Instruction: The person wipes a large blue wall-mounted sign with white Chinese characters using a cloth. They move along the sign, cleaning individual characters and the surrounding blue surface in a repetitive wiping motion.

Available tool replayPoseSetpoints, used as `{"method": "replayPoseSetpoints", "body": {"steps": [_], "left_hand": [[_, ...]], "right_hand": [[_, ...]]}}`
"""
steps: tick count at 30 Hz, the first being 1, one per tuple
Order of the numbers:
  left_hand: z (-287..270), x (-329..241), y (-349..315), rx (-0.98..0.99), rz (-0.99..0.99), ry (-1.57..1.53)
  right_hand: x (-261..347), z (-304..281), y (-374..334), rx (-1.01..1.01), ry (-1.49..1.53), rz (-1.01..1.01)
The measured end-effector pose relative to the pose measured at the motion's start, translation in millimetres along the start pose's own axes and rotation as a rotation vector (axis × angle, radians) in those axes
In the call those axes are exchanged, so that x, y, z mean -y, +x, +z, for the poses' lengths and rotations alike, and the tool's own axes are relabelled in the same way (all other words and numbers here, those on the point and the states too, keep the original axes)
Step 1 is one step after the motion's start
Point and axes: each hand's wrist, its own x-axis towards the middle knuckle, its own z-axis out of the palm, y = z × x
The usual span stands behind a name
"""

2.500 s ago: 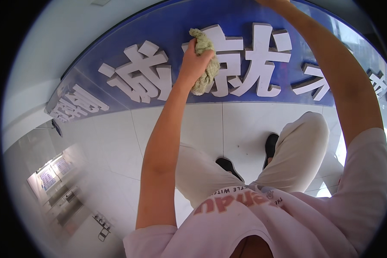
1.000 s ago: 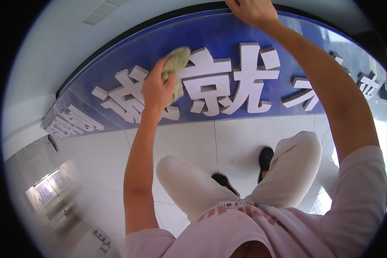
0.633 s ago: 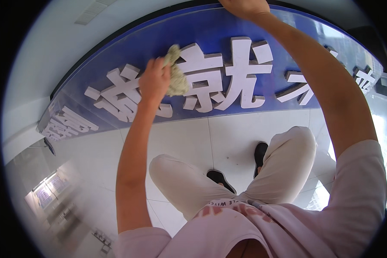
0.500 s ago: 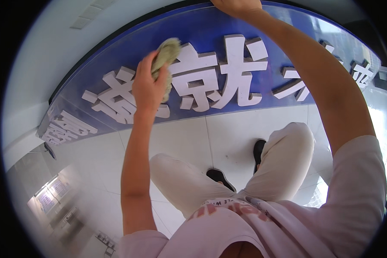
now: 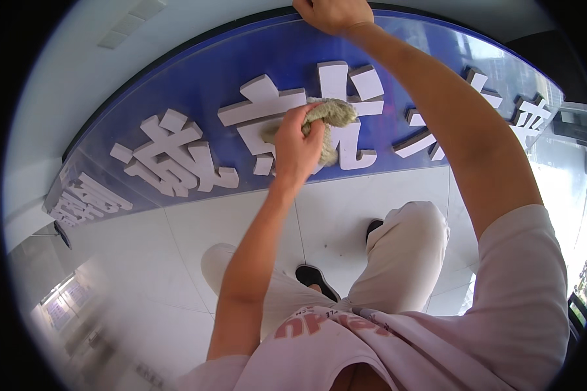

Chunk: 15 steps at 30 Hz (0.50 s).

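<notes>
My left hand (image 5: 298, 148) is closed round a bunched olive-grey cloth (image 5: 332, 115). The cloth lies against the raised white characters in the middle of a blue sign board (image 5: 195, 85) and covers part of them. At the board's top edge, my right hand (image 5: 336, 14) curls its fingers over the rim, and its fingertips are partly hidden. A large white raised character (image 5: 169, 156) stands left of the cloth. My right forearm passes in front of the characters on the right side.
Pale floor tiles (image 5: 241, 212) lie below the board, with my legs and black shoes (image 5: 316, 280) close to it. A pale wall (image 5: 65, 98) runs behind the board. Bright glass reflections show at the right, and blurred shelving stands at the lower left.
My left hand has moved the cloth to the right, from the left edge of the middle characters onto them. My right hand stays on the top rim while the view has shifted slightly.
</notes>
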Motion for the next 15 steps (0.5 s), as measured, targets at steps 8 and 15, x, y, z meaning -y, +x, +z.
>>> {"method": "replayPoseSetpoints", "body": {"steps": [8,15], "left_hand": [[70.0,22.0,60.0,-0.275,0.758,0.650],[89.6,119.6,-42.3,0.018,0.720,0.809]], "right_hand": [[9.5,-5.1,7.0,0.044,0.033,0.018],[0.3,-11.4,2.7,0.066,0.047,0.040]]}}
